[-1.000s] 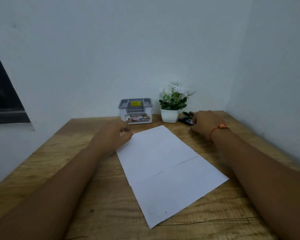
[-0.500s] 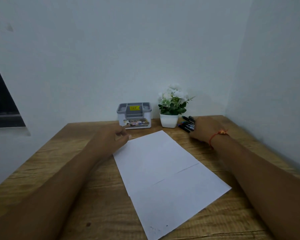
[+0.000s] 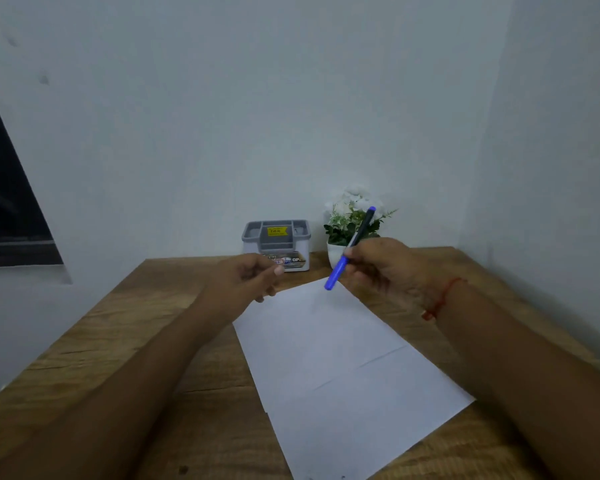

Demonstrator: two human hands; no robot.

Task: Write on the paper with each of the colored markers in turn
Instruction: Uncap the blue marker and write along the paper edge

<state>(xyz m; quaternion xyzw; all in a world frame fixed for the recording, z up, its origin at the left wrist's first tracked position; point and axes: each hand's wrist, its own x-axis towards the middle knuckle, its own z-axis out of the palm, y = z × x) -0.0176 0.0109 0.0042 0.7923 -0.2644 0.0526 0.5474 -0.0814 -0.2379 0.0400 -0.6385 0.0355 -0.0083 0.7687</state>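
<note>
Paper [image 3: 340, 362], one white sheet, lies flat on the wooden worktop [image 3: 125, 344] in the head view, skewed so that its far corner points toward the back edge and its near corner runs off the bottom of the frame; a faint crease crosses its middle. Right hand [image 3: 392, 268], raised over the sheet's far corner, is closed around a blue marker [image 3: 351, 248], which tilts with its blue-capped lower end just above that corner and its upper end rising in front of the potted plant [image 3: 352, 223]. A red thread band [image 3: 442, 299] circles the right wrist. Left hand [image 3: 246, 282] is loosely curled at the sheet's far left edge and grips nothing; whether it touches the paper cannot be told. A grey desk organiser [image 3: 276, 242] with a yellow sticker stands at the worktop's back edge against the wall, just left of the plant.
</note>
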